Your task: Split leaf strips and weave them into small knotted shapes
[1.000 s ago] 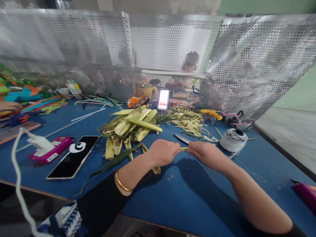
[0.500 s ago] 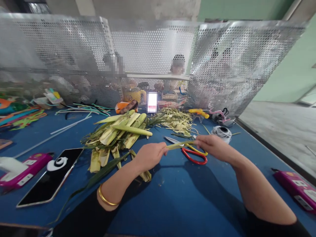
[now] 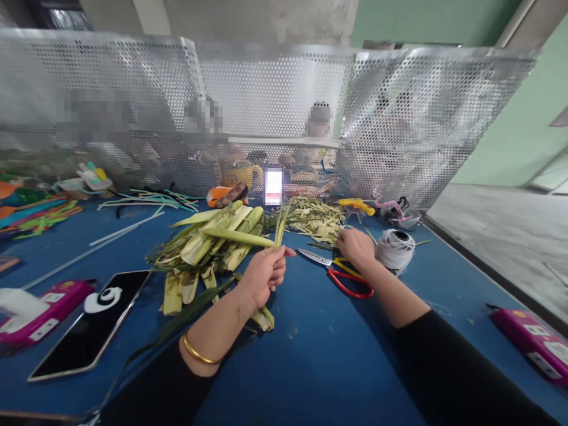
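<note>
Faces a wide, silvery screen of perforated metal (image 3: 270, 89) along the far side of a broad, blue tabletop (image 3: 319, 367). Shows, left of centre, a large heap of pale green, flattened plant stalks and sheaths (image 3: 222, 234), with one smooth, tapering stalk across the top. Has, behind and to the right, a loose pile of pale, shredded plant strips (image 3: 317, 219). Includes, left of the heap, a flat, black-screened phone with a white swirl (image 3: 91, 328), just beside a magenta block with white markings (image 3: 55, 310). Shows steel scissors with one red and one yellow handle loop (image 3: 316, 257) flat between the hands, blades pointing left. Has the left hand (image 3: 264, 273) closed in a fist, thumb pointing right. Rests or hovers with the right hand (image 3: 358, 245) near the shredded pile, fingers curled; impossible to tell whether gripping anything. Includes, just beside the right hand, a rounded spool of white thread (image 3: 394, 251). Grips in the left fist a slender, upright bunch of pale green strips (image 3: 281, 225), just right of the heap. Wears a thin, gold-coloured bangle (image 3: 199, 350) on the left wrist.
</note>
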`<state>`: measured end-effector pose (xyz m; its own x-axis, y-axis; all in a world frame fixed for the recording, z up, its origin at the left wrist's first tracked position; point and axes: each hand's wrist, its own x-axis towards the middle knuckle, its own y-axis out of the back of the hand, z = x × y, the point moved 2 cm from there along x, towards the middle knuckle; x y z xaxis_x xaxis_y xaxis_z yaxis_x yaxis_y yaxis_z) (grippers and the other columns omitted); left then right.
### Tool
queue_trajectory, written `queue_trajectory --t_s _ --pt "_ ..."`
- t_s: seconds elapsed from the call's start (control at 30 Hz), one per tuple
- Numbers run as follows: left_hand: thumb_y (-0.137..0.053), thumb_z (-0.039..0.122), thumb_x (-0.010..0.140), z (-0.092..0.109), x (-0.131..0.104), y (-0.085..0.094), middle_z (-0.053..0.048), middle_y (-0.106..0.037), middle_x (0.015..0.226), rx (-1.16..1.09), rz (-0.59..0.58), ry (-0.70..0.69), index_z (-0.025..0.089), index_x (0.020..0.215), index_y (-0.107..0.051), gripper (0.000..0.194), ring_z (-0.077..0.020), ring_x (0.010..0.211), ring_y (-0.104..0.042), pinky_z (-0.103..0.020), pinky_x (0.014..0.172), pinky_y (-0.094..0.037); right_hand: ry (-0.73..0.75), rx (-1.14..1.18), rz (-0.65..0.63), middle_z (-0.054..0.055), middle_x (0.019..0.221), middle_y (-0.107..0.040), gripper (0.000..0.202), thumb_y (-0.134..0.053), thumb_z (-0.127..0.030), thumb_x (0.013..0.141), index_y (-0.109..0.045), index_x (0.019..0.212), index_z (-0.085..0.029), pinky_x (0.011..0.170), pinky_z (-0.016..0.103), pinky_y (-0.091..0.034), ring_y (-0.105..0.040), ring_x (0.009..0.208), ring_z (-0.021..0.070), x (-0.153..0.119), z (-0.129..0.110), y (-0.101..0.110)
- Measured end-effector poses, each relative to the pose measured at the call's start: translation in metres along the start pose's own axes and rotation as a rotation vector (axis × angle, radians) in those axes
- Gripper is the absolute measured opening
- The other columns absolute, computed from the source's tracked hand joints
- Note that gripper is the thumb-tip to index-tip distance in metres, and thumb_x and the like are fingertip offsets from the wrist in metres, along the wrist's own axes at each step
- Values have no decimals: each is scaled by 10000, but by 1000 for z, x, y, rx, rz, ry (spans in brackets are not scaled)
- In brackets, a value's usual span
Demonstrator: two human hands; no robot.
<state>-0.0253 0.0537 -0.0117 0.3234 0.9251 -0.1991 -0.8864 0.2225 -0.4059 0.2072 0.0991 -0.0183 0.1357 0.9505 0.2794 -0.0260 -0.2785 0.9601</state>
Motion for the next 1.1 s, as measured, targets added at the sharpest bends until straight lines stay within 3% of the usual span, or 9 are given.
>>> queue_trajectory --t_s 0.2,0.33,0.5,0.63,0.77,0.9,1.0,1.1 --pt "-478 263 898 -3 2 0 104 -262 484 -32 84 15 126 735 -555 227 -16 352 -143 -140 351 -111 -19 -13 103 193 928 -668 280 -386 -151 886 -658 918 -90 613 302 -374 -635 798 248 -1 -4 1" --pt "-534 302 869 -4 2 2 104 -289 487 -23 92 5 132 742 -558 214 -12 341 -166 -138 348 -123 -129 122 278 112 789 -667 292 -355 -209 920 -590 1067 -118 544 280 -316 -593 635 206 -5 -2 18" --pt "-500 298 874 -2 3 4 91 -356 497 9 132 -77 139 757 -556 205 -16 329 -217 -141 338 -159 -50 274 477 71 887 -689 245 -411 -240 893 -637 970 -187 556 261 -294 -581 696 181 -17 -1 46" --pt "-490 294 873 2 3 6 78 -412 515 62 243 -194 150 758 -543 191 -31 347 -320 -144 337 -218 6 120 608 104 884 -677 306 -377 -292 931 -653 892 -165 601 290 -304 -568 712 196 -32 -3 67" --pt "-494 280 872 3 4 7 50 -496 524 114 304 -251 147 748 -559 192 -58 386 -433 -161 356 -310 69 -21 561 119 776 -660 337 -345 -237 921 -640 785 -149 675 335 -320 -547 687 210 -41 -6 78" --pt "-458 251 904 2 5 5 -26 -657 652 108 267 -224 140 777 -584 211 -112 561 -623 -207 512 -474 187 351 411 48 769 -657 231 -424 -275 879 -611 768 -194 641 288 -350 -537 658 170 -51 -10 83" --pt "-458 259 922 1 1 0 -78 -719 779 118 167 -151 133 795 -610 235 -133 697 -681 -237 664 -517 334 641 190 6 707 -631 190 -469 -314 866 -585 757 -209 598 248 -367 -533 639 148 -60 -21 81" --pt "-495 258 911 -4 -5 -7 -119 -730 841 124 -23 63 115 805 -628 223 -156 728 -694 -267 708 -529 412 626 155 18 754 -651 182 -467 -268 877 -581 750 -203 650 252 -377 -558 695 153 -66 -31 77"
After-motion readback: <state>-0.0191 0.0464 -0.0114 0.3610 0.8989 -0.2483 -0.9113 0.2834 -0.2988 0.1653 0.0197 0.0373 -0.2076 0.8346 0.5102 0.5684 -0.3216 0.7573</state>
